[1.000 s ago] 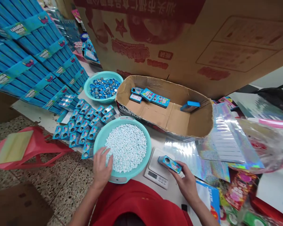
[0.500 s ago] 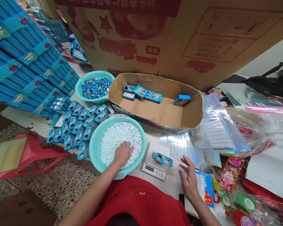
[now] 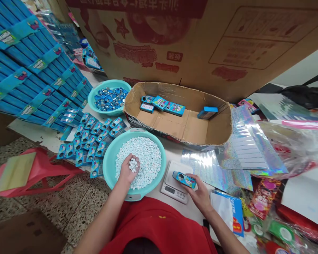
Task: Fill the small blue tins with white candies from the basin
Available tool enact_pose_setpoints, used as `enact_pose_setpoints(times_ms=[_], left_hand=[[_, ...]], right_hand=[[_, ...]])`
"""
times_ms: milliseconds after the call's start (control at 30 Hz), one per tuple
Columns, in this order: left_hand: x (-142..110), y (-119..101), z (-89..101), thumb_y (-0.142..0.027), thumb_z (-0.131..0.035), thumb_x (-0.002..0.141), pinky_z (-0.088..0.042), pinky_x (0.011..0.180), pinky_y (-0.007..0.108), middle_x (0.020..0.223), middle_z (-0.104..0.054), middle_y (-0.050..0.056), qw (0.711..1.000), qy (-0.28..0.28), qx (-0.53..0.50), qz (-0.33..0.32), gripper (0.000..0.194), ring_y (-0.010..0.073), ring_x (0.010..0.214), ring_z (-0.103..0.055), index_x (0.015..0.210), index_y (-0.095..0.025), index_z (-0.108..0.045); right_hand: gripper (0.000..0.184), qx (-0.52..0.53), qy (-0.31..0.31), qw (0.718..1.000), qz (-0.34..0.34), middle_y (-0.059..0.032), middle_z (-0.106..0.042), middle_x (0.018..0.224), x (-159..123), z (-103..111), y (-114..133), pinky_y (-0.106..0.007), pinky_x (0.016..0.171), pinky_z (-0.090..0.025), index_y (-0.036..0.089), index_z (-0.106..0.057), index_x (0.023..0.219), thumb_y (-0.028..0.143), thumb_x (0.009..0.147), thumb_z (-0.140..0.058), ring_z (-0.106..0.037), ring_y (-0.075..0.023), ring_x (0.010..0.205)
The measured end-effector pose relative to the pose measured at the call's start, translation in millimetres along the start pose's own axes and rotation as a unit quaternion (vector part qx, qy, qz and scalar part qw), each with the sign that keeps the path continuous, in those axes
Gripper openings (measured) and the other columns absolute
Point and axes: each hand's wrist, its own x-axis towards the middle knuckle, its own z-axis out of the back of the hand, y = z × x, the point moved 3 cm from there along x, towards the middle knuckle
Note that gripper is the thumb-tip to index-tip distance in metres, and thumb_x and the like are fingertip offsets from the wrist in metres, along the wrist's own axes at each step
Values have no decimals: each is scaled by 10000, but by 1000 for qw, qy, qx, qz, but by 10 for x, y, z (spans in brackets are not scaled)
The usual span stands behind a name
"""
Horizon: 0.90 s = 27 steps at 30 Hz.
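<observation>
My left hand [image 3: 129, 170] is cupped palm-up over the turquoise basin [image 3: 108, 168], with a small heap of white candies [image 3: 133, 164] in it. More of the pale candies [image 3: 145, 155] fill the basin below. On the right, my right hand [image 3: 198, 192] grips one end of a small blue candy box [image 3: 184, 179], thumb on the near side and fingers on the far side. That box lies tilted over the white digital scale [image 3: 174, 192], its round hole facing up. I cannot tell whether the box still rests on the scale.
Several blue boxes with round holes [image 3: 91, 137] stand left of the basin. Behind them is a basin of blue and silver caps [image 3: 110, 98]. A cardboard tray [image 3: 172, 125] holds a few boxes. Stacked display cartons [image 3: 29, 74] rise at left; holographic bags [image 3: 243, 141] lie right.
My left hand has turned up from the candies with some in its palm. My right hand has moved left from beside the scale and taken hold of the blue box.
</observation>
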Motion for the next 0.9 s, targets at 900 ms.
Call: enact_pose_setpoints(times_ms=[900], left_hand=[[-476, -311, -701, -506, -667, 702, -233, 368, 175, 492, -404, -69, 971, 39, 43, -233, 409, 44, 367, -334, 617, -177, -439]], right_hand=[[269, 45, 96, 991, 77, -52, -657, 916, 713, -722, 1215, -324, 737, -498, 204, -586, 972, 321, 753, -690, -622, -227, 851]])
